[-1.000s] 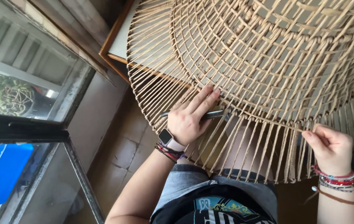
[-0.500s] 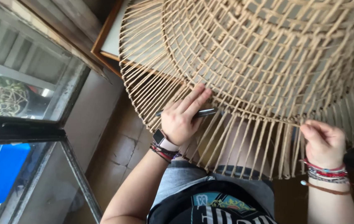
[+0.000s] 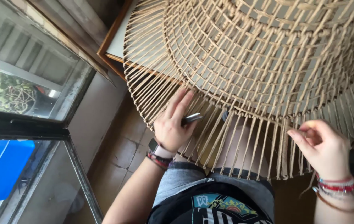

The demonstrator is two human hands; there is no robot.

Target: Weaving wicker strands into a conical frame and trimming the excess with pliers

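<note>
A large round woven piece of tan cord (image 3: 260, 54) lies over a white table with a wooden rim (image 3: 114, 43) and hangs off its edge as a fringe of loose strands (image 3: 243, 141). My left hand (image 3: 173, 124) rests flat against the fringe at the woven edge and holds a thin dark metal tool (image 3: 191, 119) under its thumb. My right hand (image 3: 322, 147) pinches one or two strands of the fringe between thumb and fingers. A watch and bracelets sit on my left wrist, several bracelets on my right.
My lap in grey shorts and a black printed shirt (image 3: 214, 203) is under the fringe. A window with a dark frame (image 3: 23, 124) is on the left, above a tiled floor (image 3: 121, 145). A blue object (image 3: 0, 166) lies outside.
The view has shifted slightly. My right hand has moved a little along the fringe and holds the strands closer to the woven edge. My left hand stays pressed on the work with the tool.
</note>
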